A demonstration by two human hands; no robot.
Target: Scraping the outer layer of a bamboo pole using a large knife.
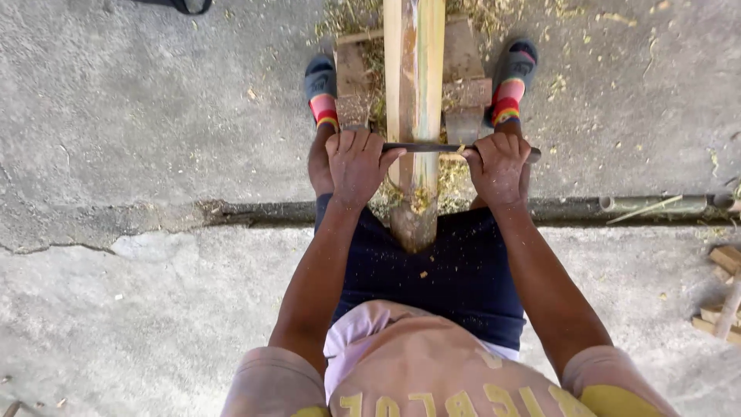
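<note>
Head view. We look straight down on a seated person in dark navy shorts (pixel 455 270). A long pale bamboo pole (pixel 415 85), partly stripped with a greenish strip on its right side, runs from the lap away toward the top edge of the frame; its long axis is close to vertical in the picture, and its near end (pixel 413 224) points back at the person, lying over the shorts between the knees.

Across the pole, at right angles to it, lies a dark straight metal blade (pixel 436 147); its long axis runs left to right. We note the left hand (pixel 355 164) curled tight around the blade's left end and the right hand (pixel 498 166) curled tight around the right end, fingers wrapped over the top. The blade touches the pole's upper face between the two hands.

Farther out, the pole rests over weathered wooden blocks (pixel 463 85), flanked by two feet in grey sandals with red and striped bands (pixel 323 93). Pale shavings (pixel 451 181) lie on the grey concrete floor (pixel 139 116). A thin bamboo stem (pixel 656 203) lies along a floor joint at right; wood offcuts (pixel 722 293) sit at the right edge.
</note>
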